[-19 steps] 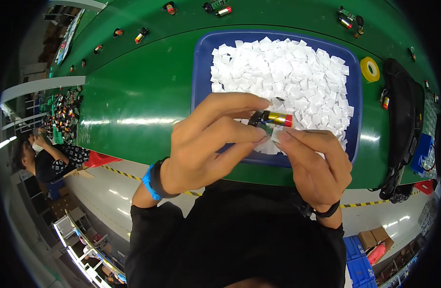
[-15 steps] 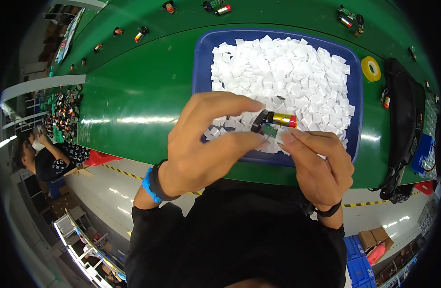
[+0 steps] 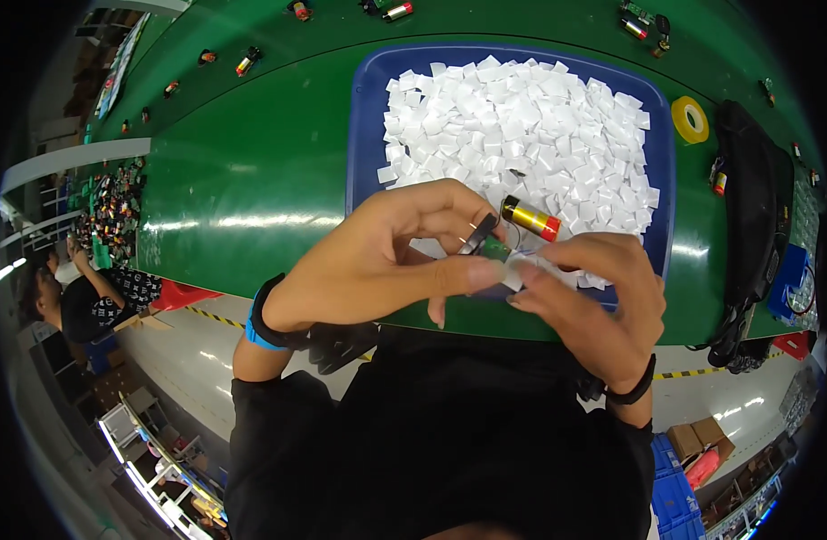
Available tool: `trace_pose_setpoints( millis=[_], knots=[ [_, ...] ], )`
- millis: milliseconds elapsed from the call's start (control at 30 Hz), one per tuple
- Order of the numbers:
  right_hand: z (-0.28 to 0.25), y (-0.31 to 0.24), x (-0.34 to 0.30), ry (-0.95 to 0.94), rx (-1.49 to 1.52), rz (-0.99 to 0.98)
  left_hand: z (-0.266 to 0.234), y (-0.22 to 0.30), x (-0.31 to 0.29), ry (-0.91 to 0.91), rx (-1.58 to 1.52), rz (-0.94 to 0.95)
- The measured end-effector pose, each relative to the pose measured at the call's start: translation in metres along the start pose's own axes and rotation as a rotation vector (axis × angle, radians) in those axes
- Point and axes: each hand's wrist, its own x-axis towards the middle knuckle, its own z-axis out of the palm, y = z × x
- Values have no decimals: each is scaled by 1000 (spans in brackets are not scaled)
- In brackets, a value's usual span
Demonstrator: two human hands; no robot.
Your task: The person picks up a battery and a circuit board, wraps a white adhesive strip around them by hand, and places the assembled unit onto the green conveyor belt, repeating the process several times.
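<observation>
Pinching a small green circuit board (image 3: pixel 494 252), the left hand (image 3: pixel 368 261) has its thumb near the board's lower edge and its other fingers curled behind, with a black part (image 3: pixel 478 234) tilted beside the board. A gold, red-ended cylinder (image 3: pixel 530 219) hangs just beyond the board, joined by thin wires. The right hand (image 3: pixel 607 283) comes in from the other side, thumb and index finger slightly parted; its thumb appears to touch a white piece (image 3: pixel 513 273) at the board's edge, but blur makes it impossible to tell whether they grip it. All this is above the near part of a blue tray (image 3: pixel 355 144) heaped with white squares (image 3: pixel 521 117) on the green table (image 3: pixel 242 180). A yellow tape roll (image 3: pixel 677 121) lies just right of the tray.
</observation>
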Motion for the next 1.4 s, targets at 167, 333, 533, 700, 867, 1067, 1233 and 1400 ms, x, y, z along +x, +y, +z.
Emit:
trace_pose_setpoints(
  millis=[167, 333, 533, 700, 867, 1067, 1233, 1400],
  knots=[
    [9, -4, 0, 94, 213, 300, 9, -7, 2, 83, -27, 179],
    [16, -7, -2, 168, 327, 471, 15, -14, 9, 157, -24, 291],
    [15, 1, -5, 156, 300, 400, 16, -14, 8, 298, 361, 450],
    [12, 2, -3, 36, 114, 308, 12, -9, 8, 298, 364, 261],
    [18, 5, -5, 70, -96, 79, 17, -12, 10, 314, 88, 141],
    [18, 3, -11, 49, -72, 198, 22, -19, 7, 415, 263, 274],
    [20, 10, -8, 86, -195, -33, 20, -23, 1, 361, 192, 276],
    [17, 9, -7, 90, -190, -85, 21, -19, 0, 315, -41, 191]
  ],
)
